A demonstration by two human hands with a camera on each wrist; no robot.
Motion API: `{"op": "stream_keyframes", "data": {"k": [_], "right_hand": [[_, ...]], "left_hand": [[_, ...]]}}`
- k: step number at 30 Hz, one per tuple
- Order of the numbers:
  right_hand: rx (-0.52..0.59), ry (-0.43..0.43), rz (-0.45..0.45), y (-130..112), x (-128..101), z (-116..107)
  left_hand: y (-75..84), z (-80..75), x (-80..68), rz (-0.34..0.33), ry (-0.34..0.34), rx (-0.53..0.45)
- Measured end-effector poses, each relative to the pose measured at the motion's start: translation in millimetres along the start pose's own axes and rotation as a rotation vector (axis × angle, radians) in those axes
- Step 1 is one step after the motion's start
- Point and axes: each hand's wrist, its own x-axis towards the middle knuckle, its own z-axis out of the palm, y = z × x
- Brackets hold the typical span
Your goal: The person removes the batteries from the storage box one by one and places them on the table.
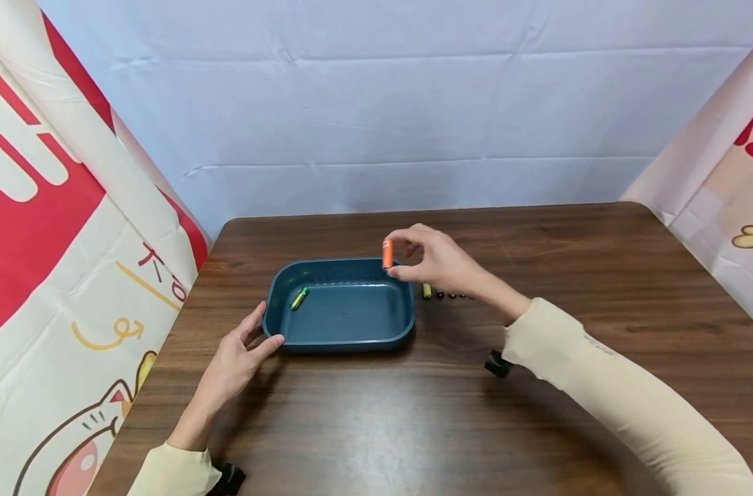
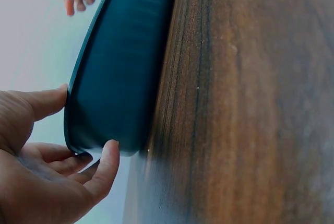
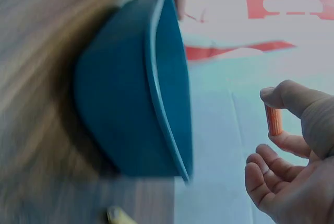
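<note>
A dark teal tray (image 1: 351, 341) sits on the wooden table, with a green-yellow battery (image 1: 299, 298) lying in its left part. My right hand (image 1: 435, 262) pinches an orange battery (image 1: 387, 253) upright, just above the tray's far right corner. In the right wrist view the orange battery (image 3: 273, 120) is held between thumb and finger beside the tray (image 3: 130, 98). My left hand (image 1: 242, 348) rests against the tray's front left corner, thumb and fingers straight; the left wrist view shows those fingers (image 2: 107, 164) touching the tray wall (image 2: 120, 78).
To the right of the tray lie a yellow battery (image 1: 426, 291) and a short row of small dark batteries (image 1: 452, 295), partly hidden behind my right hand. Wrist-worn camera mounts (image 1: 497, 363) sit near the table. Printed fabric screens stand left, right and behind.
</note>
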Motion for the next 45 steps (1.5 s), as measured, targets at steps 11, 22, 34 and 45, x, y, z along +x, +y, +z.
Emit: {"op": "stream_keyframes", "data": {"k": [11,22,34,45], "right_hand": [[-0.068,-0.008,0.083,60,-50,-62],[-0.127,-0.085,0.163,121,-93,-72],[-0.217,-0.13,0.164,148,-105,-67],[-0.252,-0.145,0.148,155,-104,-61]], "left_hand": [[2.2,-0.3,-0.1,-0.009,0.002,0.012],[1.2,-0.4,-0.6,-0.016,0.002,0.011],[-0.2,1.1,-0.5,-0.01,0.004,0.009],[0.3,1.7,-0.7,-0.022,0.003,0.002]]}}
